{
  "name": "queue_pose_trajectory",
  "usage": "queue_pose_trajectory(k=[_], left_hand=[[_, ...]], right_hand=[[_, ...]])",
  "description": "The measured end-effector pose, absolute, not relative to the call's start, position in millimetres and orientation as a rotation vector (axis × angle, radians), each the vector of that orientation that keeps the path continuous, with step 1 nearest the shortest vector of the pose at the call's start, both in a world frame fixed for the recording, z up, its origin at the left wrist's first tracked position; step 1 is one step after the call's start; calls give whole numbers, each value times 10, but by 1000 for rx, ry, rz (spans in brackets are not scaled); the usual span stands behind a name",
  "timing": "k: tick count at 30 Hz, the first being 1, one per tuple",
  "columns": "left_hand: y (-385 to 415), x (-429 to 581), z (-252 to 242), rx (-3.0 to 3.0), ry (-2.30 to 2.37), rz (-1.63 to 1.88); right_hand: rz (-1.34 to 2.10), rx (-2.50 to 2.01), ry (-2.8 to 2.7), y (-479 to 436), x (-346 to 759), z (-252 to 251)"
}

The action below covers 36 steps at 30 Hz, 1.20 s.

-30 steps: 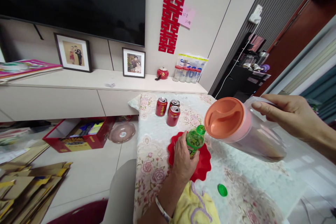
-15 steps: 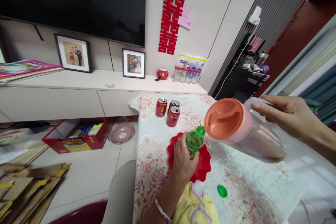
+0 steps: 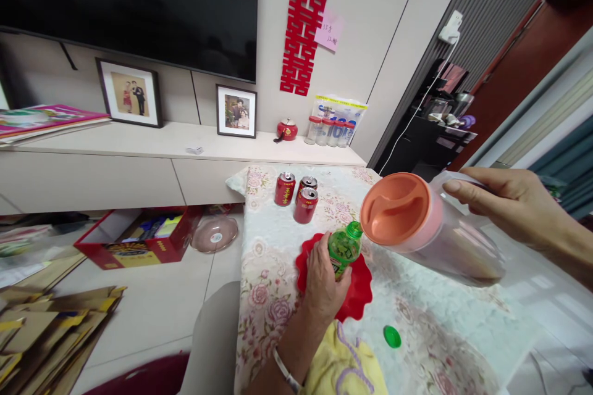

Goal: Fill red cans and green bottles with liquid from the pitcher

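Observation:
My left hand (image 3: 321, 276) is wrapped around a green plastic bottle (image 3: 345, 247), its mouth uncapped and leaning slightly right. The bottle stands over a red scalloped plate (image 3: 359, 293). My right hand (image 3: 514, 200) grips the handle of a clear pitcher (image 3: 456, 250) with an orange lid (image 3: 396, 208). Tipped far to the left, the pitcher has its lid end beside the bottle's mouth; brownish liquid shows inside. Whether liquid is flowing I cannot tell. A green cap (image 3: 391, 336) lies on the flowered tablecloth (image 3: 271, 259), to the right of a yellow cloth (image 3: 345, 364).
Behind the plate stand three red cans (image 3: 306, 205). Along the white cabinet (image 3: 176, 145) are picture frames (image 3: 236, 111), a small red pot (image 3: 287, 129) and several red-lidded jars (image 3: 328, 133). A red box (image 3: 139, 241) and flattened cardboard (image 3: 50, 339) lie on the floor at left.

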<state>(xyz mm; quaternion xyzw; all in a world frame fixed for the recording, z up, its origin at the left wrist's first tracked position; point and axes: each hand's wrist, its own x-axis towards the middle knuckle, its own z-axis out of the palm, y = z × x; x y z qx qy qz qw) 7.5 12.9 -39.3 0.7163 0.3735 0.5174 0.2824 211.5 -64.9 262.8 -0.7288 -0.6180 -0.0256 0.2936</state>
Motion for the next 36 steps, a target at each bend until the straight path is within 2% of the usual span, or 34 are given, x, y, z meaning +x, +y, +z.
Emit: queue_pose_trajectory(k=[36], left_hand=[[130,88,-409,1912,1002,1395]], right_hand=[[-54,-1909,-1662,-647,2117,2627]])
